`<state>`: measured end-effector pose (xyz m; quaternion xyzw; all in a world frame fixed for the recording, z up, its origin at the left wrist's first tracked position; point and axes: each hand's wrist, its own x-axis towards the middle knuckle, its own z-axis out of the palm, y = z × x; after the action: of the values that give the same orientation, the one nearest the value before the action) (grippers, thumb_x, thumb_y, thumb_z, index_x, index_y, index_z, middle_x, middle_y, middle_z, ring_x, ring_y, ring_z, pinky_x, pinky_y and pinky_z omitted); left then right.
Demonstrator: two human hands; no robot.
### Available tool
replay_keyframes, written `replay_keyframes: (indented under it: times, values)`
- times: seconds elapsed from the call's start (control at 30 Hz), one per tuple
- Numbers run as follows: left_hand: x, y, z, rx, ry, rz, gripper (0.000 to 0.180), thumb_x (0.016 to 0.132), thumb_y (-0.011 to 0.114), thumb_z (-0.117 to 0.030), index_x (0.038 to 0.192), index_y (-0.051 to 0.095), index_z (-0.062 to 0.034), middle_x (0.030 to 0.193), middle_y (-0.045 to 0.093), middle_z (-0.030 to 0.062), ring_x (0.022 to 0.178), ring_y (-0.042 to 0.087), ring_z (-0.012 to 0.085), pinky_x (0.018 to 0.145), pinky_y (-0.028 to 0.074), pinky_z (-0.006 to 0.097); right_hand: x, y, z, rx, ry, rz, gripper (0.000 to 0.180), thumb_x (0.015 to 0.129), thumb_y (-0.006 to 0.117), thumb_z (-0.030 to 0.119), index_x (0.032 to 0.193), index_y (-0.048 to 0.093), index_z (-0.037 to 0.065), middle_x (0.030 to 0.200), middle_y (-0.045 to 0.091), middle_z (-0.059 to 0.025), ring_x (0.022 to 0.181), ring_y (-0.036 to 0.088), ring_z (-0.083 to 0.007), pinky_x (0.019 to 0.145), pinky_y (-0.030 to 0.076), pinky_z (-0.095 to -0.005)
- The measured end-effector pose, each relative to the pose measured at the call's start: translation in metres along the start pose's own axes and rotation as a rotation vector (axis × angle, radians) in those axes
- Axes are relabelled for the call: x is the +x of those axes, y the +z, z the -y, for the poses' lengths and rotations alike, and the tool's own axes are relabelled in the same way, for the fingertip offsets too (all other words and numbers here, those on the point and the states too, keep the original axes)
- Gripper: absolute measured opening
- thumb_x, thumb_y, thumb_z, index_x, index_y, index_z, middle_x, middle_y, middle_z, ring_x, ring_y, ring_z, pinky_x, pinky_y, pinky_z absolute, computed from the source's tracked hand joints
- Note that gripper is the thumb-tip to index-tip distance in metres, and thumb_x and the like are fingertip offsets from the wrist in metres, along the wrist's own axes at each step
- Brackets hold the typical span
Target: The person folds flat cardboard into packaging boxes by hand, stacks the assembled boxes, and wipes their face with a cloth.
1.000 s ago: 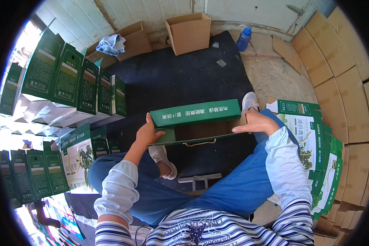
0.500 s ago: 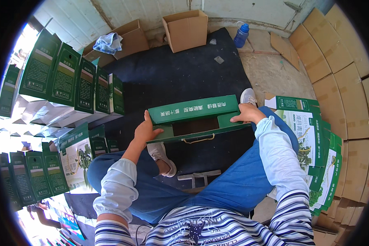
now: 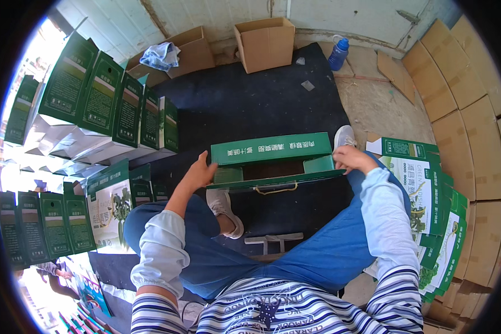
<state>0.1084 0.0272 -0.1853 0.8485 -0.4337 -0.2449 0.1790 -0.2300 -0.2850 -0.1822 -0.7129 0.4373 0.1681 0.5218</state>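
Note:
In front of my knees stands a green carton with its top partly open. Its far flap is raised, the small end flaps lie inward and the inside shows dark. A cord handle hangs at its near side. My left hand is at the carton's left end, its thumb apart from the other fingers and close to the edge. At the right end, the bent fingers of my right hand pinch the carton's corner.
Upright green and white cartons stand in rows at the left. Flat printed cartons lie fanned at the right, before stacked brown boxes. An open brown box and a blue bottle are at the back, by the black mat.
Both thumbs have come off the end flaps. My left hand has shifted outward along the left end, and my right fingers have curled at the right corner. The view has shifted slightly.

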Motion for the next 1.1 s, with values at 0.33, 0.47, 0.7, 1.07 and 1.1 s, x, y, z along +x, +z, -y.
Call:
replay_keyframes:
  times: [0.33, 0.47, 0.7, 1.07, 1.1]
  values:
    - [-0.004, 0.038, 0.032, -0.105, 0.349, 0.281, 0.060, 0.066, 0.067, -0.017, 0.120, 0.046, -0.0021, 0.102, 0.060, 0.0217, 0.096, 0.059, 0.0315, 0.083, 0.047, 0.035, -0.007, 0.043, -0.022, -0.293, -0.110, 0.050, 0.055, 0.075, 0.068, 0.031, 0.118, 0.049, 0.001, 0.104, 0.061, -0.0122, 0.089, 0.060, -0.0230, 0.074, 0.048, -0.0330]
    - [0.014, 0.010, -0.015, -0.414, 0.067, 0.050, 0.059, 0.066, 0.071, -0.016, 0.119, 0.047, -0.0019, 0.103, 0.061, 0.0164, 0.095, 0.060, 0.0257, 0.083, 0.046, 0.033, 0.012, 0.025, -0.035, -0.120, -0.478, -0.154, 0.048, 0.077, 0.068, 0.021, 0.117, 0.051, 0.001, 0.106, 0.059, -0.0094, 0.097, 0.054, -0.0186, 0.087, 0.042, -0.0313]
    - [-0.014, -0.140, -0.119, -0.638, 0.456, -0.621, 0.059, 0.073, 0.071, -0.011, 0.123, 0.043, 0.0005, 0.108, 0.056, 0.0096, 0.098, 0.054, 0.0156, 0.086, 0.042, 0.028, -0.035, -0.002, 0.074, 0.361, -0.685, -0.356, 0.045, 0.082, 0.065, 0.014, 0.118, 0.045, -0.003, 0.109, 0.056, -0.0086, 0.102, 0.052, -0.0158, 0.086, 0.043, -0.0270]
    - [-0.235, -0.355, -0.121, 0.132, 0.089, -1.474, 0.054, 0.076, 0.064, -0.047, 0.098, 0.059, 0.0022, 0.082, 0.062, 0.0089, 0.071, 0.057, 0.0138, 0.068, 0.045, 0.024, -0.154, 0.107, 0.300, 0.292, -1.194, -0.049, 0.044, 0.089, 0.051, 0.037, 0.111, 0.052, 0.000, 0.095, 0.059, -0.0044, 0.079, 0.056, -0.0109, 0.065, 0.048, -0.0251]
    - [-0.248, -0.360, -0.103, 0.155, -0.007, -1.464, 0.056, 0.076, 0.064, -0.048, 0.097, 0.059, 0.0028, 0.081, 0.061, 0.0101, 0.071, 0.057, 0.0147, 0.069, 0.045, 0.025, -0.154, 0.133, 0.305, 0.325, -1.194, 0.022, 0.044, 0.090, 0.050, 0.038, 0.113, 0.052, 0.001, 0.095, 0.059, -0.0046, 0.079, 0.056, -0.0109, 0.065, 0.048, -0.0250]
